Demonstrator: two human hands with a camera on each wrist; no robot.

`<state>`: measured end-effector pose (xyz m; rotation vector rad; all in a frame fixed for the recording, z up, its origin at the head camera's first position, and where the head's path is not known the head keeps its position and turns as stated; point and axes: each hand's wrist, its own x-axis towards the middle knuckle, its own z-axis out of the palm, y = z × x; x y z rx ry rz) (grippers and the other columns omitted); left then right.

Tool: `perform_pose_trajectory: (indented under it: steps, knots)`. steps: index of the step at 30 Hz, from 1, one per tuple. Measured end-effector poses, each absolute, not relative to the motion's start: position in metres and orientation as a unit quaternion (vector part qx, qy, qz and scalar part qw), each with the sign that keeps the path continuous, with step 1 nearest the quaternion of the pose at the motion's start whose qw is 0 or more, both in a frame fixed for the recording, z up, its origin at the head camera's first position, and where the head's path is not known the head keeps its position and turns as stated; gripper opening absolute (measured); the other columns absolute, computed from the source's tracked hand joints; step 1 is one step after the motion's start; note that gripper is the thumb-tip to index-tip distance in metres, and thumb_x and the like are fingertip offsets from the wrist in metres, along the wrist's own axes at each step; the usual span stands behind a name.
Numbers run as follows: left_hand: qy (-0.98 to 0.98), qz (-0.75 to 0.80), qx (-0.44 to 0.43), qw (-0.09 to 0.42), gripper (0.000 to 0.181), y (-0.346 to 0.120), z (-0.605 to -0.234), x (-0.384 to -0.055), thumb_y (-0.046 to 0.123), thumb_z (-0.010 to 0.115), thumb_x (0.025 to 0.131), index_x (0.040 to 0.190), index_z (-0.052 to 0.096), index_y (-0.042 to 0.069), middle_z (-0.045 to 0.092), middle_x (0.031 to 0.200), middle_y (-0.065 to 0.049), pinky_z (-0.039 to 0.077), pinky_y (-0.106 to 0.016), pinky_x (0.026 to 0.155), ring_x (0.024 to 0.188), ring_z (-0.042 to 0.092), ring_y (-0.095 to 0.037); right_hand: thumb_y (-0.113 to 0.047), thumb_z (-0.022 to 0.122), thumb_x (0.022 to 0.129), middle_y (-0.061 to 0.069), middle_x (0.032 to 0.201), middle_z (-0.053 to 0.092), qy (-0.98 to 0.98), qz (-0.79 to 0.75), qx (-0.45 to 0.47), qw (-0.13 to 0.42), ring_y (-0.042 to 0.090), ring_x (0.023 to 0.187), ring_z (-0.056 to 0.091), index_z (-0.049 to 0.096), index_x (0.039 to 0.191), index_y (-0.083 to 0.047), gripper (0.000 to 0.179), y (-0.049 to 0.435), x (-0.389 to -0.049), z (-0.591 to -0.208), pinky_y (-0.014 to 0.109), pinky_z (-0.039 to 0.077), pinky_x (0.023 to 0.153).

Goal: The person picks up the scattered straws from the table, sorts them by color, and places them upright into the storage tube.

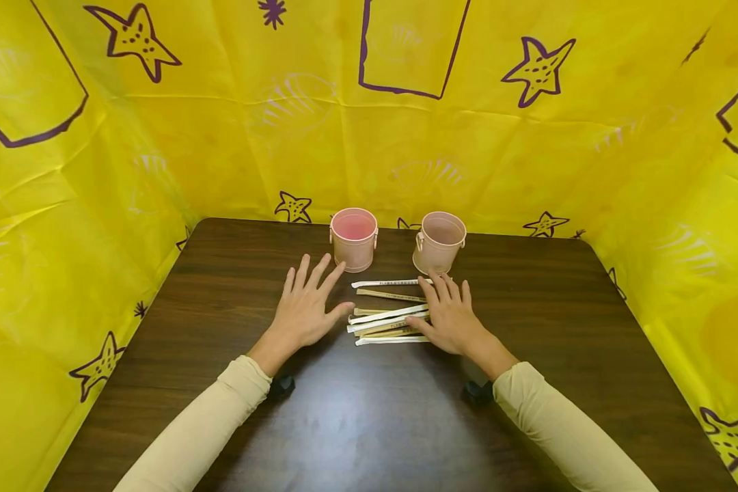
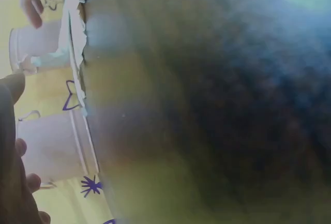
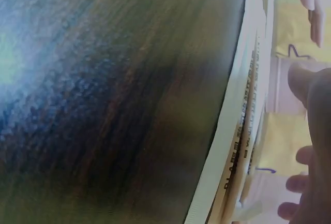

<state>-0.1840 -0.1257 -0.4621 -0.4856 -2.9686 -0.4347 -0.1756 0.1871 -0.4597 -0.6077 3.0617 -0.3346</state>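
Observation:
Several wrapped straws, some white and some brown, lie side by side on the dark wooden table. My left hand is just left of their ends, fingers spread and holding nothing. Over their right part reaches my right hand, fingers spread, hiding the far ends; whether it touches them I cannot tell. The right wrist view shows the straws close up, with printing on some. Behind them stand a pink bucket and a paler pink bucket, both upright with small side handles.
Yellow cloth with starfish and fish drawings hangs around the table's back and sides. Two small dark objects sit by the wrists, partly covered by the sleeves.

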Motion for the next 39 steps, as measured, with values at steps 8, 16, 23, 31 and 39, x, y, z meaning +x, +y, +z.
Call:
perform_pose_trajectory:
  steps: [8, 16, 23, 31, 39]
  knots:
    - [-0.971, -0.161, -0.157, 0.081, 0.077, -0.127, -0.458, -0.191, 0.066, 0.047, 0.099, 0.163, 0.02, 0.035, 0.018, 0.172, -0.001, 0.015, -0.063, 0.126, 0.16, 0.007, -0.039, -0.05, 0.065, 0.097, 0.019, 0.155, 0.042, 0.967, -0.121, -0.223, -0.032, 0.043, 0.139, 0.04, 0.044, 0.151, -0.008, 0.071, 0.184, -0.175, -0.458, 0.067, 0.032, 0.115]
    - [-0.962, -0.2, -0.157, 0.104, 0.076, -0.128, -0.451, -0.201, 0.061, 0.051, 0.1, 0.163, 0.023, 0.03, 0.022, 0.17, -0.005, 0.023, -0.064, 0.123, 0.157, 0.016, -0.041, -0.037, 0.073, 0.095, 0.014, 0.13, 0.061, 0.955, -0.13, -0.257, -0.072, 0.036, 0.119, 0.055, 0.059, 0.137, -0.007, 0.054, 0.178, -0.173, -0.457, 0.054, 0.049, 0.093]
    - [-0.951, -0.241, -0.151, 0.123, 0.08, -0.129, -0.435, -0.217, 0.06, 0.057, 0.097, 0.163, 0.024, 0.028, 0.022, 0.17, -0.004, 0.026, -0.065, 0.121, 0.158, 0.016, -0.037, -0.032, 0.079, 0.09, 0.006, 0.104, 0.067, 0.937, -0.144, -0.307, -0.087, 0.028, 0.095, 0.06, 0.071, 0.108, -0.01, 0.03, 0.174, -0.169, -0.458, 0.044, 0.051, 0.08]
    - [-0.936, -0.277, -0.17, 0.137, 0.08, -0.131, -0.415, -0.237, 0.054, 0.064, 0.096, 0.161, 0.028, 0.024, 0.028, 0.168, -0.005, 0.026, -0.061, 0.122, 0.154, 0.024, -0.037, -0.031, 0.082, 0.087, -0.002, 0.089, 0.065, 0.914, -0.16, -0.364, -0.085, 0.019, 0.084, 0.06, 0.072, 0.089, -0.015, 0.019, 0.168, -0.165, -0.46, 0.037, 0.051, 0.077]
    - [-0.931, -0.291, -0.17, 0.137, 0.083, -0.126, -0.415, -0.259, 0.058, 0.063, 0.095, 0.16, 0.031, 0.019, 0.032, 0.166, -0.006, 0.026, -0.055, 0.124, 0.151, 0.029, -0.033, -0.031, 0.083, 0.085, -0.004, 0.086, 0.063, 0.916, -0.16, -0.364, -0.05, 0.014, 0.082, 0.058, 0.071, 0.089, -0.016, 0.02, 0.163, -0.161, -0.461, 0.031, 0.052, 0.076]
